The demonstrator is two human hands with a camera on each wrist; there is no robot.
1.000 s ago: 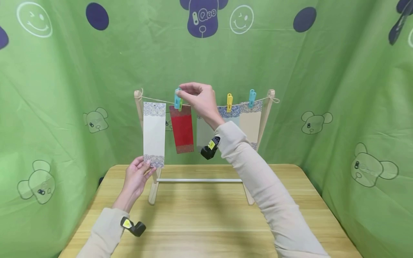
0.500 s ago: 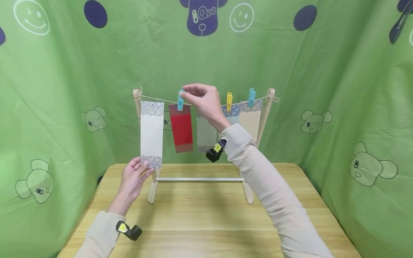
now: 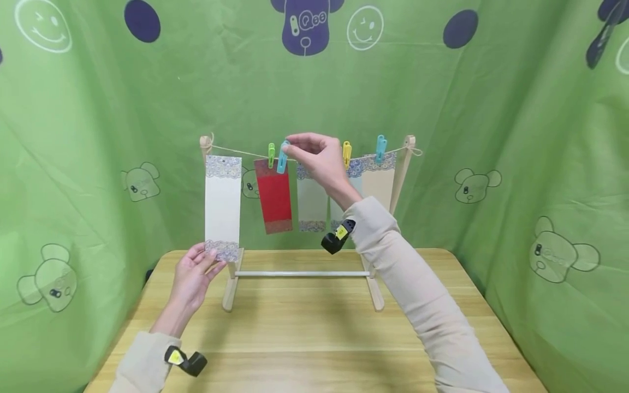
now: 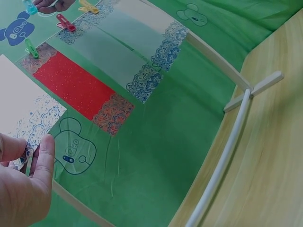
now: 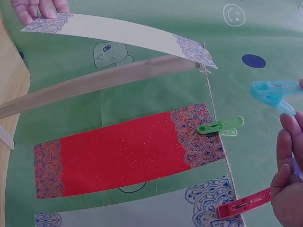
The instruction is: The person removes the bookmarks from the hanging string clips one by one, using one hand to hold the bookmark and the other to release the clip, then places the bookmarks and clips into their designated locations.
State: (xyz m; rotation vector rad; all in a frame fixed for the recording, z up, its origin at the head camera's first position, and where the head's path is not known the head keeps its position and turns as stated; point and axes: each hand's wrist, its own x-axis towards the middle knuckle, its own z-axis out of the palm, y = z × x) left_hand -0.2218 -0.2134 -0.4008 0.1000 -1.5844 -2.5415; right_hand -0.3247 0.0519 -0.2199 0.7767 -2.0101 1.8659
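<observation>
My left hand (image 3: pixel 190 281) pinches the lower end of a white card (image 3: pixel 223 210) with blue lace-patterned ends. The card stands upright before the left post, its top end near the string (image 5: pixel 211 94) in the right wrist view; whether they touch I cannot tell. In my right hand (image 3: pixel 321 164), thumb and fingers pinch a light blue clothespin (image 3: pixel 282 158), apart from the string in the right wrist view. Close by, a green clothespin (image 3: pixel 271 155) clips a red card (image 3: pixel 274 199) to the line.
A wooden rack (image 3: pixel 400 180) with a white lower rod (image 3: pixel 302 274) stands on the table (image 3: pixel 295 338). More cards hang rightward under a red clothespin (image 5: pixel 241 204), a yellow clothespin (image 3: pixel 346 154) and another blue clothespin (image 3: pixel 380 148). Green curtain (image 3: pixel 221 82) surrounds the table.
My right hand, with the light blue clothespin, has shifted right and slightly down, uncovering the green clothespin. My left hand has drifted a little left and down with the white card.
</observation>
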